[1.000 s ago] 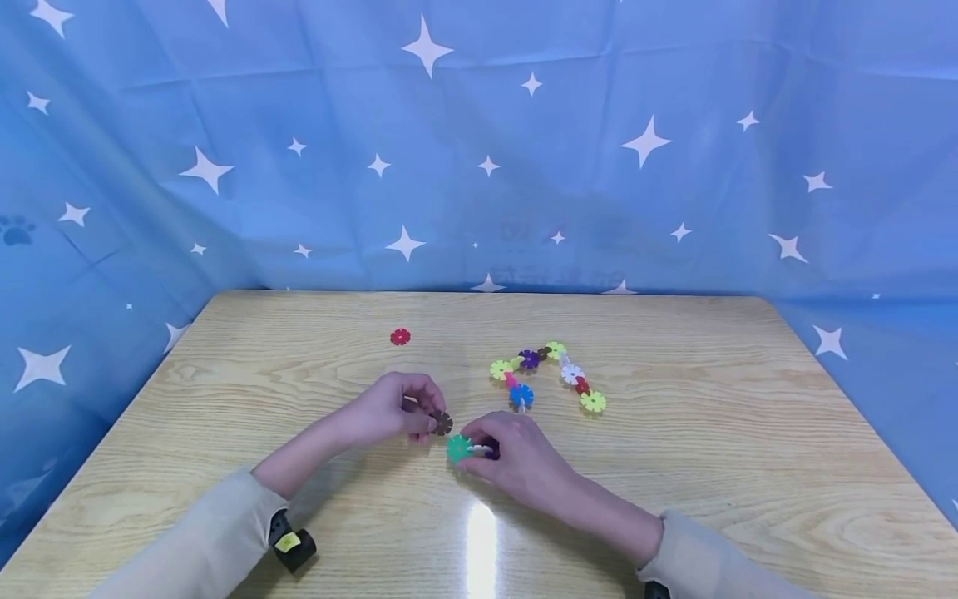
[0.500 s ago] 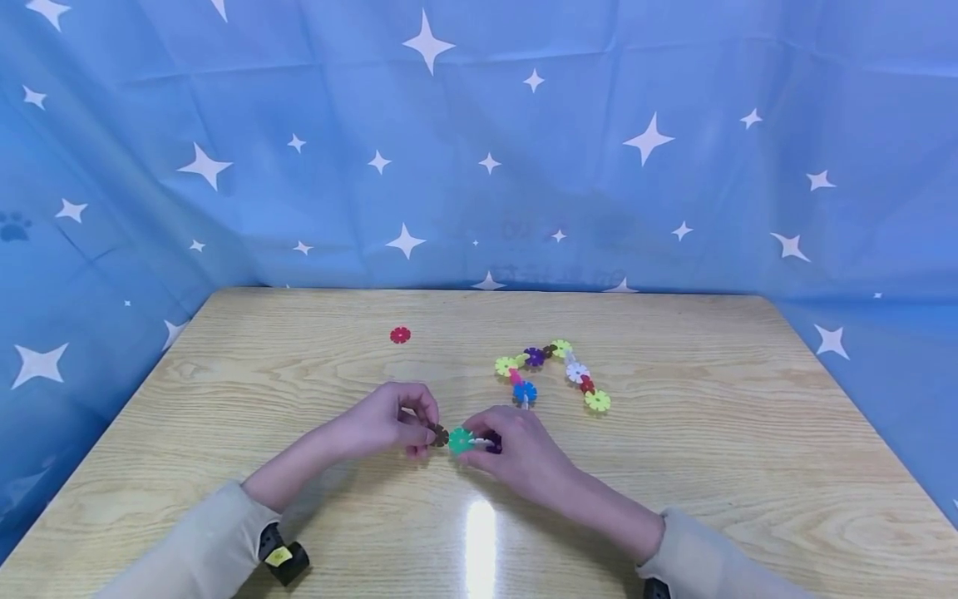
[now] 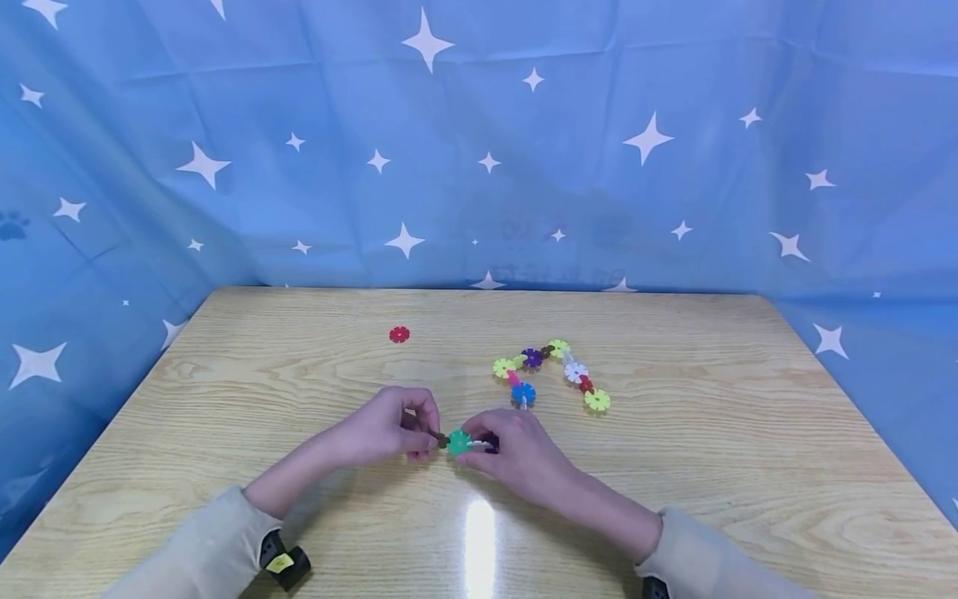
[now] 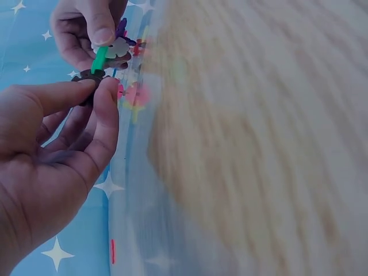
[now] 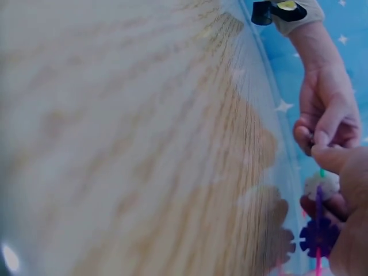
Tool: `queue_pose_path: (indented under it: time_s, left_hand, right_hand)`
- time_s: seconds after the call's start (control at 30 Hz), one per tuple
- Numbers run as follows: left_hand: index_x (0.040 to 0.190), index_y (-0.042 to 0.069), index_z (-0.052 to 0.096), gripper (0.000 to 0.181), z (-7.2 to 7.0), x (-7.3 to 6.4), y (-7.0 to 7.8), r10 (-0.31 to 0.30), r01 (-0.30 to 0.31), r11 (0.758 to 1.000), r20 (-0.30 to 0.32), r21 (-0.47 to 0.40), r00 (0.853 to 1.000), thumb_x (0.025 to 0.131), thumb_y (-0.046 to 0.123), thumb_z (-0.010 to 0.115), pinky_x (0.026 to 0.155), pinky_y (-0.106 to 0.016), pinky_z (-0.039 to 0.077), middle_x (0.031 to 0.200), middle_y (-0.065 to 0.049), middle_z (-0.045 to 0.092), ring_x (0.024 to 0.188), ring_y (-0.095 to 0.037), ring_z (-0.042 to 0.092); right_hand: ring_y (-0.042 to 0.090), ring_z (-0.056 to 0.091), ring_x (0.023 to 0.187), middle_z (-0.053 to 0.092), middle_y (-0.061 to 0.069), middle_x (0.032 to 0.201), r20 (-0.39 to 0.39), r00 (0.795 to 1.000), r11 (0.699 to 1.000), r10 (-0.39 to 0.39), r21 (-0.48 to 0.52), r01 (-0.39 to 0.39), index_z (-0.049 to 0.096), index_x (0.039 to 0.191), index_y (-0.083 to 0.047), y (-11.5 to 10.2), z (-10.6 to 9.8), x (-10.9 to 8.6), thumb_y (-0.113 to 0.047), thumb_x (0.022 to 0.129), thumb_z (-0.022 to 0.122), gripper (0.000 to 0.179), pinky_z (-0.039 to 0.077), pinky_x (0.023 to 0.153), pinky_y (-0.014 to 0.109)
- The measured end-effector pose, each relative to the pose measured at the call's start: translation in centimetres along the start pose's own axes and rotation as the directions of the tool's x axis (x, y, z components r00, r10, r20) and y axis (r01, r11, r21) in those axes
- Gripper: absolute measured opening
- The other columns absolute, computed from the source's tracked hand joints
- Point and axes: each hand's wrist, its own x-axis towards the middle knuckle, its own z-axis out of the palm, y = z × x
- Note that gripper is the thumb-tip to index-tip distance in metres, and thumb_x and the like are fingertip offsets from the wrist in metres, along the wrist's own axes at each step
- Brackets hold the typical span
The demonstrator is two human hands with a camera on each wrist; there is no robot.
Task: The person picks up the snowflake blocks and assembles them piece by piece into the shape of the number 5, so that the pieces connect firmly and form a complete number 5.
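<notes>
In the head view my left hand (image 3: 389, 424) pinches a brown snowflake disc (image 4: 86, 77) between thumb and fingers. Facing it, my right hand (image 3: 516, 449) pinches a green snowflake disc (image 3: 459, 443). The brown disc's edge meets the green one; how deep their slots sit in each other cannot be told. Behind the green disc, a white disc (image 5: 322, 185) and a purple disc (image 5: 319, 237) follow in a row, partly covered by the right hand. Just beyond that hand lies a bent chain of joined discs, with a blue disc (image 3: 524, 393) at its near end.
The chain's other end is a yellow-green disc (image 3: 597, 401) on the right. A single red disc (image 3: 400, 334) lies flat farther back on the wooden table (image 3: 299, 333). A blue star-patterned curtain (image 3: 337, 200) hangs behind the table's far edge.
My left hand has moved slightly down, bringing the brown disc against the green one. The brown disc has turned from face-on to nearly edge-on. My right hand has hardly moved.
</notes>
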Motion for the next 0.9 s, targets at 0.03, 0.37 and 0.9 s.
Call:
queue_pose_path:
  time_s: [0.03, 0.37, 0.9]
  left_hand:
    - [0.092, -0.002, 0.063, 0.008, 0.0, 0.0, 0.0, 0.008, -0.008, 1.000, 0.001, 0.005, 1.000, 0.090, -0.010, 0.066, 0.061, -0.028, 0.057, 0.080, -0.013, 0.066, 0.067, -0.026, 0.067]
    - [0.089, -0.003, 0.062, 0.011, 0.0, -0.2, 0.0, 0.015, -0.015, 1.000, 0.013, -0.004, 1.000, 0.090, -0.013, 0.066, 0.064, -0.029, 0.058, 0.083, -0.019, 0.069, 0.070, -0.025, 0.067]
    - [0.088, -0.002, 0.060, 0.012, -1.1, -0.1, -0.4, 0.016, -0.018, 0.999, 0.063, 0.030, 0.998, 0.091, -0.011, 0.067, 0.062, -0.025, 0.053, 0.077, -0.010, 0.064, 0.067, -0.022, 0.063]
  right_hand:
    - [0.013, 0.069, 0.092, 0.075, 0.001, 0.103, 0.005, 1.000, 1.000, -0.004, 0.003, 0.004, 0.076, 0.109, -0.008, 0.0, 0.0, 0.0, -0.021, 0.087, 0.084, 0.027, 0.056, 0.078, 0.024]
    - [0.018, 0.069, 0.091, 0.075, 0.006, 0.103, -0.005, 0.997, 0.997, -0.075, 0.001, 0.075, 0.076, 0.108, -0.005, 0.0, 0.2, 0.2, -0.019, 0.085, 0.084, 0.028, 0.056, 0.077, 0.023]
    - [0.009, 0.064, 0.087, 0.074, 0.000, 0.098, 0.024, 0.993, 0.990, -0.116, -0.073, 0.118, 0.076, 0.108, -0.008, 0.2, 0.0, 0.1, -0.020, 0.086, 0.084, 0.027, 0.053, 0.074, 0.023]
